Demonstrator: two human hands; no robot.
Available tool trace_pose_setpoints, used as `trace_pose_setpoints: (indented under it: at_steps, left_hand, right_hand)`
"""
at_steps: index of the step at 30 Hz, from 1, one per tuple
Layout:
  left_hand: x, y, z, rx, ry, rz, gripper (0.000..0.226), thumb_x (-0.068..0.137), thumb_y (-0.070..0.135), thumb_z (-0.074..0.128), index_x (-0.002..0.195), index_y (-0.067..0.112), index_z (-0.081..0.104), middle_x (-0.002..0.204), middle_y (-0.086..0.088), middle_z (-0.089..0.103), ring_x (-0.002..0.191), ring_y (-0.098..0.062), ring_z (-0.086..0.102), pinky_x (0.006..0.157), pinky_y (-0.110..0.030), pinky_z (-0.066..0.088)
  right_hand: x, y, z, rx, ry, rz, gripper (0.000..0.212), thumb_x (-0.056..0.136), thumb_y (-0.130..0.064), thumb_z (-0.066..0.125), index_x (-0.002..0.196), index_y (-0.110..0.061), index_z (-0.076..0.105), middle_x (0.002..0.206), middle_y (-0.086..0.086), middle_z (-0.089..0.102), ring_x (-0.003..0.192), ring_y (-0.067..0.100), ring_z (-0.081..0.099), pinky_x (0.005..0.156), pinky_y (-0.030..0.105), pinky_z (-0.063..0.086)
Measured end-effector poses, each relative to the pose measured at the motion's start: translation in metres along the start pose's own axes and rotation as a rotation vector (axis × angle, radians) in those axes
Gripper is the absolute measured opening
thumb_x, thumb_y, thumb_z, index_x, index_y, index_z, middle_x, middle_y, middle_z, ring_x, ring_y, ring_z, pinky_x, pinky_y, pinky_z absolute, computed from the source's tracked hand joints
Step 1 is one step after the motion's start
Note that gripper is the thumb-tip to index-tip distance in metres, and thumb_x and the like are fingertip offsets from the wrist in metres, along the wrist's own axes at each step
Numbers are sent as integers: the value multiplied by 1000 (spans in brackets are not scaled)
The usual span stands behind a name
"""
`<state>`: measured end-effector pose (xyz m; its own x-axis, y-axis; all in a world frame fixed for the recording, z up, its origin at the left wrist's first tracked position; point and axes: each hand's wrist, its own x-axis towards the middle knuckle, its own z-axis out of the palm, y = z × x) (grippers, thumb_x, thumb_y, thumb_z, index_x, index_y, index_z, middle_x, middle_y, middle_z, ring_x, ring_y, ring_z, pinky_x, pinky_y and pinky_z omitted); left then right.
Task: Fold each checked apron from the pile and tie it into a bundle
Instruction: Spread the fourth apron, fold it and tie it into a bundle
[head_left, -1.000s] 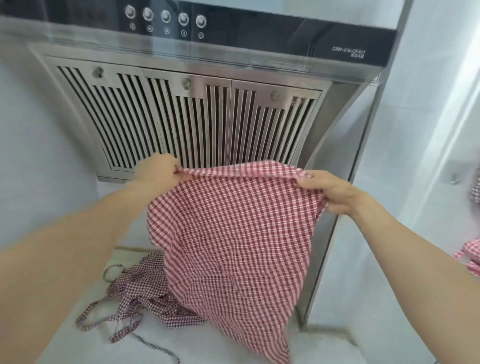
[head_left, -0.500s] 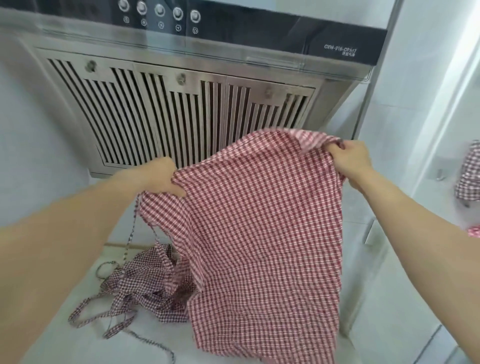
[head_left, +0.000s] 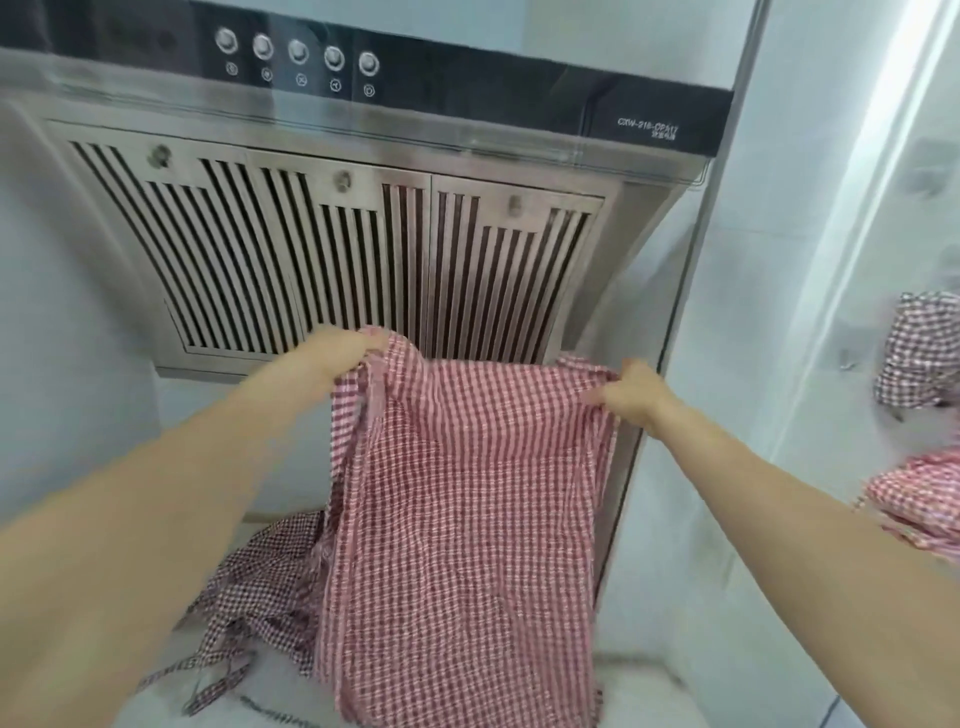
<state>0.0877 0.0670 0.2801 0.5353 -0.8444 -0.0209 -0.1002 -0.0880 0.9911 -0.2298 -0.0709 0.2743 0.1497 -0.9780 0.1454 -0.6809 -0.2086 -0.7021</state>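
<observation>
A red checked apron (head_left: 467, 493) hangs in front of the range hood (head_left: 363, 249), held up by its top edge just below the hood's slatted grilles. The left hand (head_left: 345, 351) grips the apron's left upper corner with curled fingers; the right hand (head_left: 631, 389) pinches the right upper corner, below the hood's right end. The cloth drops in soft vertical folds to the white counter (head_left: 649, 691) beneath the hood. A darker checked apron (head_left: 260, 587) lies crumpled on the counter under the hood's left half, its ties trailing. Right of the hood, 2 more checked cloths (head_left: 919, 353) show at the frame edge.
</observation>
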Motion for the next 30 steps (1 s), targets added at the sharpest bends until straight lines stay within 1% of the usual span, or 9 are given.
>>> trace_pose_setpoints:
  at_steps: [2,6,8,10,12,17,22,28,30]
  left_hand:
    - [-7,14,15,51,-163,3,46,80,15,80,120,-3,64,98,-11,77,89,-23,75,83,-36,59]
    - [-28,31,47,262,-588,42,32,91,19,69,120,5,68,112,-11,74,103,-22,71,93,-37,53]
    - [-32,30,58,277,-682,74,29,91,18,68,118,7,70,114,-12,73,107,-25,69,96,-39,53]
    - [-36,28,63,323,-719,119,28,90,20,70,116,9,71,109,-8,74,99,-20,71,88,-33,56]
    - [-39,23,61,482,-736,155,29,89,21,72,114,8,69,97,-3,73,72,-9,66,66,-23,53]
    - [-18,-9,27,949,-444,226,20,91,24,69,84,7,59,72,-2,51,52,-10,41,47,-18,38]
    - [3,-22,-6,678,-62,208,24,96,13,60,103,-8,69,74,-9,55,50,-13,38,44,-21,33]
    - [19,-10,-13,201,403,104,34,106,24,33,107,2,59,73,-11,49,50,-20,39,44,-27,31]
    - [20,-8,-14,15,408,49,40,105,24,29,113,-2,58,70,-11,53,50,-22,45,44,-27,39]
  right_hand:
    - [-11,-10,16,-103,-41,-102,103,72,-32,87,153,-8,27,153,19,36,136,35,43,110,41,40]
    - [-29,-34,43,-76,-352,-562,111,65,-34,92,154,-28,26,159,1,28,144,18,29,117,35,26]
    - [-31,-44,52,-72,-542,-603,79,71,-29,89,139,-29,50,140,-7,55,128,9,51,110,28,38]
    - [-33,-50,56,-55,-620,-607,22,80,-25,82,100,-22,72,95,-15,73,89,1,66,83,18,48]
    - [-25,-47,59,-77,-532,-660,20,84,-30,78,74,-15,70,66,-13,63,61,-1,56,63,13,42]
    - [-4,-29,49,-91,-209,-692,40,84,-40,76,71,-4,64,59,-5,52,51,1,47,58,20,34]
    - [17,-8,26,-285,-290,-586,42,68,-51,86,61,-20,59,59,-11,53,55,6,47,58,24,37]
    - [20,6,25,-564,-406,-440,48,90,-46,69,57,-18,48,57,-6,49,52,11,45,50,24,31]
    - [23,10,26,-608,-392,-396,49,91,-53,63,64,-14,54,65,0,54,60,18,52,53,28,36]
